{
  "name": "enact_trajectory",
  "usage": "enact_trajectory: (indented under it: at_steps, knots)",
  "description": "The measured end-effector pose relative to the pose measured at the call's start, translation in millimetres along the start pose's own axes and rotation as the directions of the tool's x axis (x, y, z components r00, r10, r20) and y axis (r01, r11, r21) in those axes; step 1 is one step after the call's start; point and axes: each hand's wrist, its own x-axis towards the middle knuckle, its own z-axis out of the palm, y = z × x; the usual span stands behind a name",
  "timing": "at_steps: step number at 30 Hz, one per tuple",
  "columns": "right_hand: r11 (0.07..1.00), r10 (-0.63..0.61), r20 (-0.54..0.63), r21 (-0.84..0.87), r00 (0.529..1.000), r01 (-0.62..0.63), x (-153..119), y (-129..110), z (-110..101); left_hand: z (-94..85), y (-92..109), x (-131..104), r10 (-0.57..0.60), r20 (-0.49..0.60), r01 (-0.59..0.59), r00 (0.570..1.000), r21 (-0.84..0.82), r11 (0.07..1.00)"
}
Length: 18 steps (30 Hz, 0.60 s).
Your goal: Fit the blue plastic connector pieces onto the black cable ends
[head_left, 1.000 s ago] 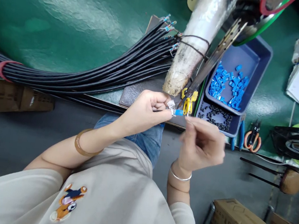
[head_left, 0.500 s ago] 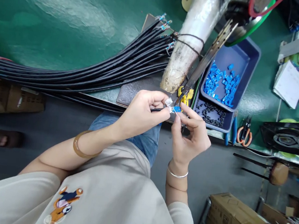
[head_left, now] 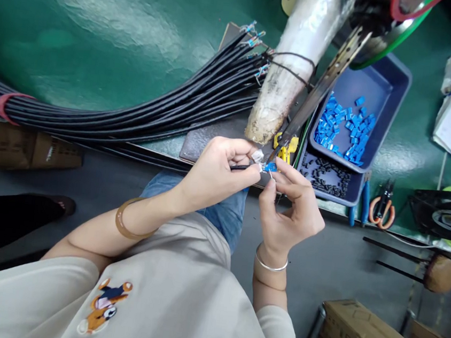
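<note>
My left hand (head_left: 219,171) is closed on the end of a black cable (head_left: 239,166), where thin wires meet a small blue connector (head_left: 270,166). A whitish crumpled piece (head_left: 257,155) shows at its fingertips. My right hand (head_left: 292,203) pinches at the connector's right end, index finger against it. A thin pale wire (head_left: 272,175) runs from there toward the thumb. Down to the connector slants a dark metal tool (head_left: 302,112) like a soldering iron, its tip beside the blue part; contact cannot be made out. Behind my fingers lies a yellow object (head_left: 287,147).
A bundle of black cables (head_left: 134,119) with a red tie covers the left bench. A white wrapped duct (head_left: 286,73) hangs overhead. At right are bins of blue parts (head_left: 400,96) and black parts (head_left: 354,193), pliers (head_left: 365,200), orange-handled cutters (head_left: 382,209) and a fan (head_left: 446,218).
The view has shifted slightly, so bench things sit a little farther right. Both hands keep their hold at the connector. At lower left, more of another person's dark-clothed leg shows.
</note>
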Motion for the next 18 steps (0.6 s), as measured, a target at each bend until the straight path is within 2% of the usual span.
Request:
enact_trajectory:
  at_steps: [5, 12, 18]
  knots:
    - [0.994, -0.064, 0.011, -0.083, 0.998, 0.065, 1.2, 2.8, -0.7, 1.8, -1.1, -0.5, 0.015, -0.012, -0.015, 1.0, 0.012, 1.0]
    - [0.994, -0.053, -0.012, -0.097, 0.999, 0.052, 6.0, -4.1, -1.7, 1.2, 6.2, -3.4, 0.033, -0.043, -0.03, 0.999, 0.064, 0.998]
    - [0.984, -0.094, -0.002, -0.155, 0.996, 0.092, 2.9, -2.6, -1.1, 0.9, 5.3, -1.5, 0.001, -0.008, -0.001, 1.0, 0.041, 0.999]
